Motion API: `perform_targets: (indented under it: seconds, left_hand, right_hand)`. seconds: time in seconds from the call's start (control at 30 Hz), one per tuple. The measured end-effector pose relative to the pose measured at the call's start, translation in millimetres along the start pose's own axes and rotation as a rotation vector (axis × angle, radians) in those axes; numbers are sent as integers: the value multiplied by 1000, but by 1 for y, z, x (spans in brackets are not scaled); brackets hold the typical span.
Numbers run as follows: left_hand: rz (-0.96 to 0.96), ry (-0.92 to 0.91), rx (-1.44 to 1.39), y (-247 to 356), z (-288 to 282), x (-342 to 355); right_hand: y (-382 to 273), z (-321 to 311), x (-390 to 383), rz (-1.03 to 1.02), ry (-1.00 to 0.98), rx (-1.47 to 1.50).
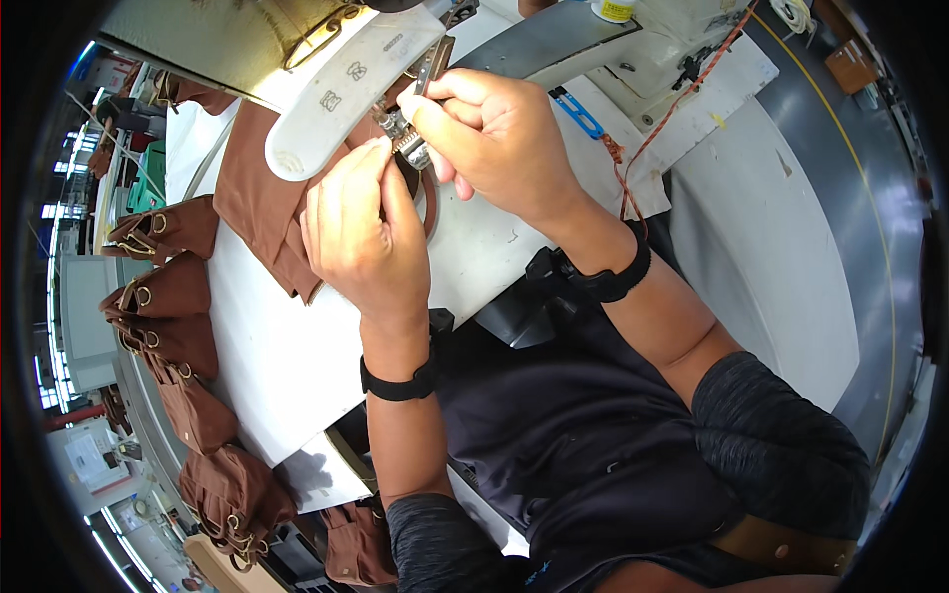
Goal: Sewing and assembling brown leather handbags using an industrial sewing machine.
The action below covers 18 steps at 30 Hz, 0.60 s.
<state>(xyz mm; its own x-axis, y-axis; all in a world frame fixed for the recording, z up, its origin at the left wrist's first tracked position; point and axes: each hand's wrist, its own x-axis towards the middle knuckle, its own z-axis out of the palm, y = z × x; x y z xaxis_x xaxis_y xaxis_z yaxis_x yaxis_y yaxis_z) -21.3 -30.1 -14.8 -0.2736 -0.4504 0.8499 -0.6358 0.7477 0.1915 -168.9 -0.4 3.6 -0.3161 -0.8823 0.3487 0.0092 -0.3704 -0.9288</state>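
Both of my hands are at the needle end of a sewing machine [341, 94] with a pale, rounded arm. My left hand [358, 232] has thumb and forefinger pinched together beside the metal needle parts [410, 143]; whatever is between the fingertips is too small to make out. On the other side of those parts, my right hand [499, 138] is closed, with thumb and fingers pressed together by a narrow metal piece [427, 74]. What it grips is hidden. A brown fabric piece [262, 198] lies under the machine arm, left of my left hand.
Several brown bags [178, 316] with brass-coloured rings line the table's left edge. Blue thread snips [578, 114] with an orange cord [682, 94] lie right of my right hand. A white and yellow container [613, 10] stands at the back. The white tabletop [267, 346] curves around me.
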Motion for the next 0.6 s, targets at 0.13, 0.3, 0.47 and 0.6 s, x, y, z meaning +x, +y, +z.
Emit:
perform_targets:
  seconds: [0.13, 0.3, 0.47, 0.6]
  left_hand:
    - [-46, -219, 128, -3, -17, -2]
    - [-63, -474, 268, -9, -52, 7]
    - [-88, -728, -88, -25, -83, 36]
    - [-9, -767, -205, -68, -59, 86]
  right_hand:
    - [0, 3, -7, 26, -11, -14]
    - [12, 7, -54, 43, 83, 95]
    - [34, 38, -55, 66, -51, -71]
    - [45, 75, -43, 168, -14, 168]
